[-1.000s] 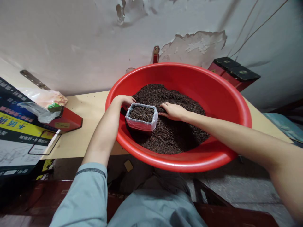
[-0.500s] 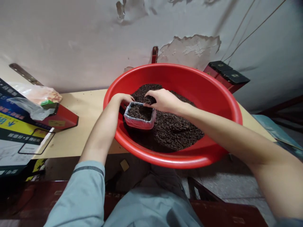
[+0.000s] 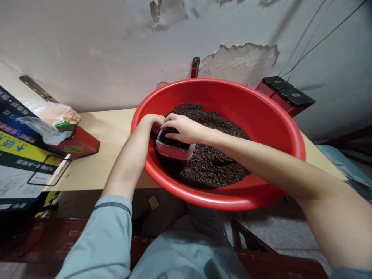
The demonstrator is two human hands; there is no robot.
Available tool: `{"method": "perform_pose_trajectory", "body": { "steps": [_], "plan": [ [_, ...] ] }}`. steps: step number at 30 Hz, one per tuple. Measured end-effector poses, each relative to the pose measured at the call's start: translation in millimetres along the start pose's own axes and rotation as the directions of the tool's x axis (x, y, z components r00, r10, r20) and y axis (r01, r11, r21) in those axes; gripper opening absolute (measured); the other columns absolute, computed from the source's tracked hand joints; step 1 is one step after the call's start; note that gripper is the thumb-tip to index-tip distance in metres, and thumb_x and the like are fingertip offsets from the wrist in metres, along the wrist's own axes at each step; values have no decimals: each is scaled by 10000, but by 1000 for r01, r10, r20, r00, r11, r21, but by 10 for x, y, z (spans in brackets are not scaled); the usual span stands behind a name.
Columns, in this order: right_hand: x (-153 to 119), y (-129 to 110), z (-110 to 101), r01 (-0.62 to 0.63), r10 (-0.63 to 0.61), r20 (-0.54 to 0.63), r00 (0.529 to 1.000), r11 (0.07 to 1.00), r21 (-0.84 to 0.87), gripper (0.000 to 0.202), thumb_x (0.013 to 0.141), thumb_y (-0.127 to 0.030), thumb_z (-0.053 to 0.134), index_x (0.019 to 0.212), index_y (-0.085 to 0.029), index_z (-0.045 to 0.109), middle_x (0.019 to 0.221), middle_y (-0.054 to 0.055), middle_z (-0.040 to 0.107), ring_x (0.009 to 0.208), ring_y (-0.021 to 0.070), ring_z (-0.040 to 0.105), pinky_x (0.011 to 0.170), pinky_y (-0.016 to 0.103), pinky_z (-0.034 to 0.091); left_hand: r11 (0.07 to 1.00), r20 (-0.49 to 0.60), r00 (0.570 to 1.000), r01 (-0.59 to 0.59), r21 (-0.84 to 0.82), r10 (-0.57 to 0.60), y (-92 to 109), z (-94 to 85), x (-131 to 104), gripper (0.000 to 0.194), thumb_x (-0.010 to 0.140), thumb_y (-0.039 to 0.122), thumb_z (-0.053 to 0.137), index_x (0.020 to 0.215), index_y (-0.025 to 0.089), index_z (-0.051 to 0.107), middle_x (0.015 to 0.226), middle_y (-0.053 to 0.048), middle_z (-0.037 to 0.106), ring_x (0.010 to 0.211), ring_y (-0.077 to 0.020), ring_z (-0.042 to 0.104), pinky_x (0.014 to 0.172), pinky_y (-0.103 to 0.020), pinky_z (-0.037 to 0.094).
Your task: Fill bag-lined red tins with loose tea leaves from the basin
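A large red basin (image 3: pixel 223 203) holds a spread of dark, loose, leaf-like bits (image 3: pixel 215 166). Inside it, at the left, stands a small rectangular container (image 3: pixel 174 152) with clear film over its sides and dark bits in it. My left hand (image 3: pixel 155 121) is closed on the container's far left corner, its fingertips partly hidden. Over the container's top lies my right hand (image 3: pixel 180 128), fingers apart and bent down onto the bits, with nothing seen in its grasp.
The basin rests on a pale wooden board (image 3: pixel 113 135) against a peeling wall. At left are a red box (image 3: pixel 84 141), a plastic bag and a printed carton (image 3: pixel 23 155). Black-topped red boxes (image 3: pixel 290 97) are behind the basin at right.
My right hand has moved left and down from the container's right edge onto its contents, and the clump it held no longer shows. The view has shifted slightly; my left hand stays at the corner.
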State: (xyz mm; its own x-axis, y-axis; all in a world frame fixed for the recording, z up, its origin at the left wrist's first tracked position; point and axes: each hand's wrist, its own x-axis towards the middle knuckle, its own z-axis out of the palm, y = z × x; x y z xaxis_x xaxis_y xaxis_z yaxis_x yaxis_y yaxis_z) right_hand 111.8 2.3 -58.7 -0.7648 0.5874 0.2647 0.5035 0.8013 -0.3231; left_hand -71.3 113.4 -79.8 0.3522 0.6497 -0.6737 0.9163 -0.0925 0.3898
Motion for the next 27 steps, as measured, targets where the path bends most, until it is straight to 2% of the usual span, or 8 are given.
{"method": "perform_pose_trajectory", "body": {
  "steps": [3,7,14,19,22,24,26,27],
  "plan": [
    [-221,26,124,163,-161,92,983,987,-12,583,1009,-470,593,1487,-136,590,1565,210,523,1495,358,445,1230,577,373,999,-45,998,41,-22,-42,23,15,-13,808,708,283,707,1500,191,571,1350,-117,716,1090,-274,721,800,-269,588],
    [-444,94,181,238,-225,166,960,969,-66,913,960,-632,611,1625,-54,374,1703,261,271,1625,371,161,1310,582,201,997,-30,998,57,-56,-59,62,40,-41,838,744,292,691,1552,165,506,1469,-142,650,1128,-263,713,827,-263,585],
    [-342,106,240,213,-193,189,963,973,-87,999,945,-675,591,1586,62,379,1682,336,223,1610,404,186,1310,569,203,998,-29,997,68,-15,-68,86,56,-64,810,774,352,713,1545,195,521,1477,-117,654,1142,-247,713,827,-223,569],
    [-403,49,177,197,-205,167,964,978,62,942,960,-695,548,1632,-60,368,1703,249,268,1615,368,201,1316,574,178,996,-40,997,69,-49,-71,80,59,-106,823,765,354,714,1548,183,522,1425,-127,685,1090,-248,727,859,-269,578],
    [-461,220,35,88,-103,90,991,983,161,794,1043,-630,409,1694,-207,241,1692,139,371,1582,319,322,1315,609,138,996,-34,997,61,-58,-63,57,55,-102,814,771,344,697,1550,184,525,1384,-136,707,1087,-257,723,858,-293,581],
    [-524,450,-16,-61,62,-4,998,987,149,706,1077,-563,331,1701,-262,197,1679,102,410,1561,309,369,1301,651,132,997,-46,997,54,-53,-56,46,53,-85,823,772,354,703,1558,197,520,1388,-130,704,1106,-263,716,854,-296,584],
    [-622,713,24,-268,273,-55,960,960,77,700,1067,-538,349,1688,-229,250,1691,135,380,1568,329,348,1291,630,209,997,-52,997,55,-47,-57,45,53,-70,832,767,361,713,1562,209,521,1391,-120,701,1119,-270,713,851,-297,588],
    [-682,830,81,-374,375,-29,927,927,38,718,1059,-529,364,1681,-183,269,1691,173,360,1565,335,352,1286,581,264,997,-48,997,59,-47,-61,48,53,-67,830,766,358,713,1561,213,524,1391,-117,701,1122,-272,712,851,-297,589]
  ]
}}
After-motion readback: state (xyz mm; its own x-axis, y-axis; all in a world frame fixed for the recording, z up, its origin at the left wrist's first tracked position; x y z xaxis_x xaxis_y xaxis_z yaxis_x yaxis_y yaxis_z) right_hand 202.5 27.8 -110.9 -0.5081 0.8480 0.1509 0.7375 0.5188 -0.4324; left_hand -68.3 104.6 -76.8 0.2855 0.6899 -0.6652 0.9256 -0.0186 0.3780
